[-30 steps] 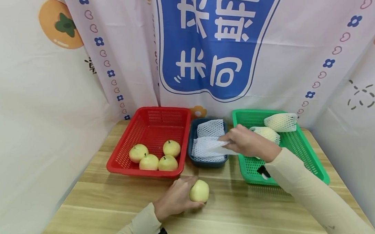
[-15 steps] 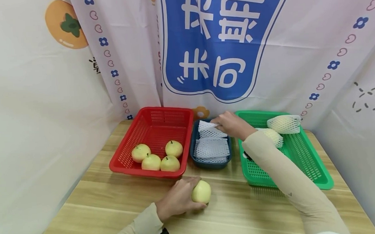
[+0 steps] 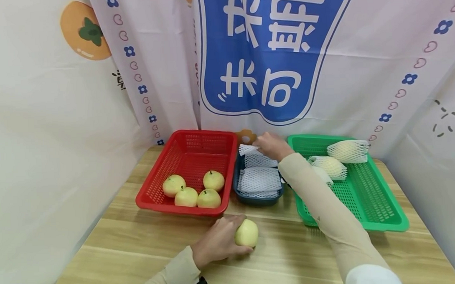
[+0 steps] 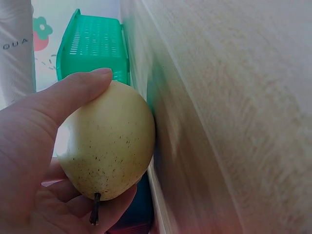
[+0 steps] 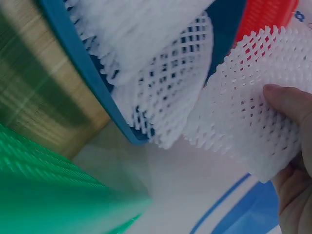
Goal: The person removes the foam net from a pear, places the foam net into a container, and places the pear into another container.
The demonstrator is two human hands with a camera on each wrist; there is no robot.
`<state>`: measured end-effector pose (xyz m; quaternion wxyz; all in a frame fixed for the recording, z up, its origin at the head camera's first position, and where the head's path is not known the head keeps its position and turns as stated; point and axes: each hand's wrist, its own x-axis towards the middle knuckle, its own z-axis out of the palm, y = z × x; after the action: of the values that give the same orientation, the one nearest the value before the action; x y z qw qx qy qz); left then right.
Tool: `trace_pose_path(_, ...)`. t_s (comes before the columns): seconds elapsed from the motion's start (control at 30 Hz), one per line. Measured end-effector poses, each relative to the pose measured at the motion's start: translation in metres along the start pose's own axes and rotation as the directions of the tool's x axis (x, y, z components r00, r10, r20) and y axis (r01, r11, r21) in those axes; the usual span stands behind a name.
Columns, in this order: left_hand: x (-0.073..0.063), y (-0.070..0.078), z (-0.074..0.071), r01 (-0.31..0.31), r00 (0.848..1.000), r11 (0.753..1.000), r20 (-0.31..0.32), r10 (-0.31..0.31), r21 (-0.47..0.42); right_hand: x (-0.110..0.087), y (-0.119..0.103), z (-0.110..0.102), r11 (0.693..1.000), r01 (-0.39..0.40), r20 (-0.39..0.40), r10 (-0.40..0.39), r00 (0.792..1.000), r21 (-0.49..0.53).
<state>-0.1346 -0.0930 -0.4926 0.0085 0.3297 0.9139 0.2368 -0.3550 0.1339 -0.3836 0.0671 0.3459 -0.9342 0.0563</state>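
Observation:
My left hand [image 3: 219,241] grips a pale yellow pear [image 3: 247,233] on the table in front of the baskets. In the left wrist view, the thumb lies over the pear [image 4: 112,141] and fingers curl under it, with its dark stem towards the camera. Over the small dark blue basket [image 3: 259,201], my right hand [image 3: 273,145] pinches a white foam net sleeve [image 5: 243,105] between thumb and fingers. That sleeve is lifted at the basket's back edge. More foam net sleeves [image 3: 260,180] lie flat inside the basket.
On the left, a red basket [image 3: 141,199] holds several bare pears [image 3: 186,197]. The green basket [image 3: 401,219] at right holds pears in foam nets [image 3: 348,151], partly hidden by my right arm. A printed cloth [image 3: 165,77] hangs behind.
My right hand has moved from the front of the blue basket to its back and lifted a sleeve there. The left hand keeps holding the pear in place. The view has shifted slightly.

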Motion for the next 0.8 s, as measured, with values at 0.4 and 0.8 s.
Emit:
trace_pose_path(0.4, 0.0, 0.0, 0.0, -0.01, 1.0, 1.0, 0.004, 0.01, 0.012, 0.007, -0.006, 0.039, 0.991, -0.114, 0.205, 0.126, 0.971, -0.069)
trace_pose_path(0.8, 0.0, -0.003, 0.0, -0.013, 1.0, 1.0, 0.007, 0.013, -0.002, -0.007, -0.036, 0.033, 0.863, -0.505, 0.72, 0.342, 0.604, 0.014)
